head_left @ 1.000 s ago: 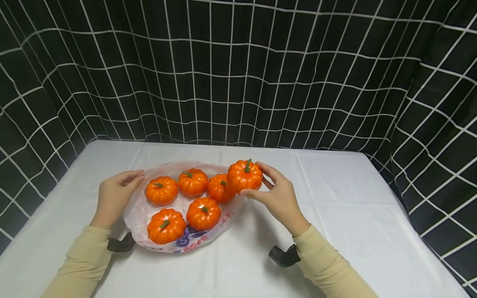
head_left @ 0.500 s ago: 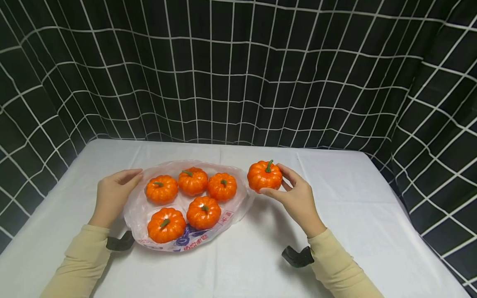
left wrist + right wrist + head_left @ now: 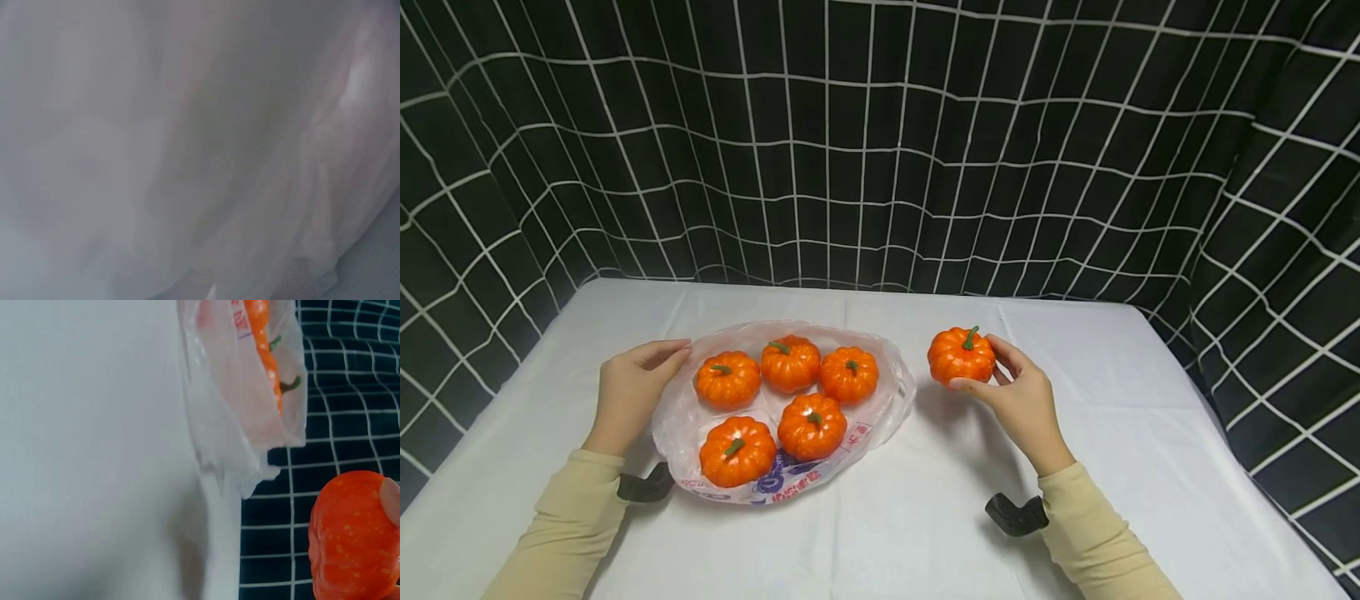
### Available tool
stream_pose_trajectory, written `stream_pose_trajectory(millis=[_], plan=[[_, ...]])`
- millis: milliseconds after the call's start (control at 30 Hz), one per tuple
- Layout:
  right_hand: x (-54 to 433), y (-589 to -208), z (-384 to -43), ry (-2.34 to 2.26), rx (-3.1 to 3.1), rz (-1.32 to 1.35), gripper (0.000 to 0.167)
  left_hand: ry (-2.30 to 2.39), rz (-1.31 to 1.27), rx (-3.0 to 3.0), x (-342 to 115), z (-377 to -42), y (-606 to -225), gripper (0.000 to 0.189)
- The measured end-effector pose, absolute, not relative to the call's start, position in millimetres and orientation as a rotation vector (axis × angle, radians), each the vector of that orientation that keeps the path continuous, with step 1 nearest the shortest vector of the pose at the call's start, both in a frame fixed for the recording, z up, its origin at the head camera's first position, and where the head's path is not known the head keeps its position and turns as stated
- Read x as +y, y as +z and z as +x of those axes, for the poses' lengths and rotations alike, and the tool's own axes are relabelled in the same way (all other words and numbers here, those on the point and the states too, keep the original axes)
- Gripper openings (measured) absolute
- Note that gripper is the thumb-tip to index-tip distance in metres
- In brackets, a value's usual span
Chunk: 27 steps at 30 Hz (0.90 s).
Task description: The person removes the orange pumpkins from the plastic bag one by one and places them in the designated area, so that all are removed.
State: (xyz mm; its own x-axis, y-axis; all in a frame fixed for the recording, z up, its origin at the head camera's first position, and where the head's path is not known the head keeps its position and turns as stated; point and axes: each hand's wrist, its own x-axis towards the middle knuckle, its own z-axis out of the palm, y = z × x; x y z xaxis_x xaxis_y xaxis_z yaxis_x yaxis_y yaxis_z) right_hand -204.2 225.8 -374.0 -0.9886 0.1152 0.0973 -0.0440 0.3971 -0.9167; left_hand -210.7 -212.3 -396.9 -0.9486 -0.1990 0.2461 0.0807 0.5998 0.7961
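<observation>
A thin, whitish plastic bag [image 3: 880, 429] with blue and red print lies spread on the table, its mouth facing up. Several small orange pumpkins [image 3: 737, 451] with green stems sit in it. My left hand [image 3: 636, 387] pinches the bag's left rim between thumb and fingers. Blurred plastic film [image 3: 250, 187] fills the left wrist view. Right of the bag, my right hand [image 3: 1021, 396] grips another small pumpkin [image 3: 958, 357] from its right side, stem up, above the table. The right wrist view shows that pumpkin's ribbed side [image 3: 350, 544] and a fingertip on it.
A white cloth covers the table [image 3: 910, 525]. Behind it and at both sides hangs a black curtain [image 3: 880, 167] with a white grid. A dark wrist mount [image 3: 1018, 515] shows at the right sleeve and another [image 3: 646, 485] at the left.
My right hand has carried its pumpkin rightward, from over the bag's right edge to beyond it. The bag's right rim now shows uncovered. My left hand has stayed at the left rim.
</observation>
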Motion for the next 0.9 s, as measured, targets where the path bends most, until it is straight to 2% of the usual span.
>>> stream_pose_trajectory(millis=[900], plan=[[250,-400,-241,1.746,-2.503,-0.225,0.083,-1.285,0.089,-2.506,-214,-213,-399,0.034]])
